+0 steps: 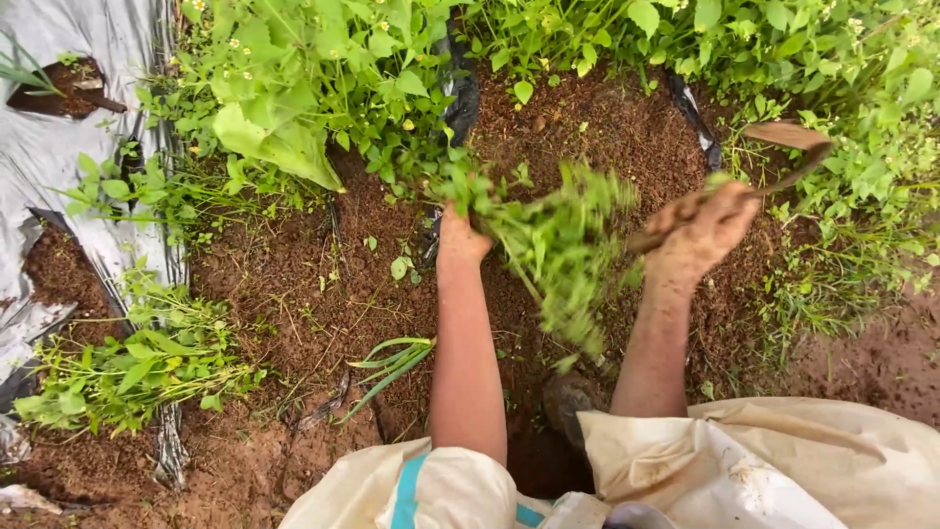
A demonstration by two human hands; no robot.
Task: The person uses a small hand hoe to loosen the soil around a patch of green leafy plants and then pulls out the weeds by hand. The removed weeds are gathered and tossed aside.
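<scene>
Head view: left hand [460, 238] clamped on a weed clump [558, 245], blurred, lifted over bare soil [294, 284]; right hand [700, 230], muddy, closed round a small hoe [783, 147]. Weeds look light, limp, tear-prone, best gripped low by the stems. Grey plastic sheet [59, 147] left, uncut weeds [323, 78] beyond.

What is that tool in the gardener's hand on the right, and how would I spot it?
Start at the bare brown soil bed between the weeds, then follow the right hand, caked with earth. From its fist a small hand hoe juts up and right; its flat, rusty-brown curved blade stands out against the surrounding green leaves.
</scene>
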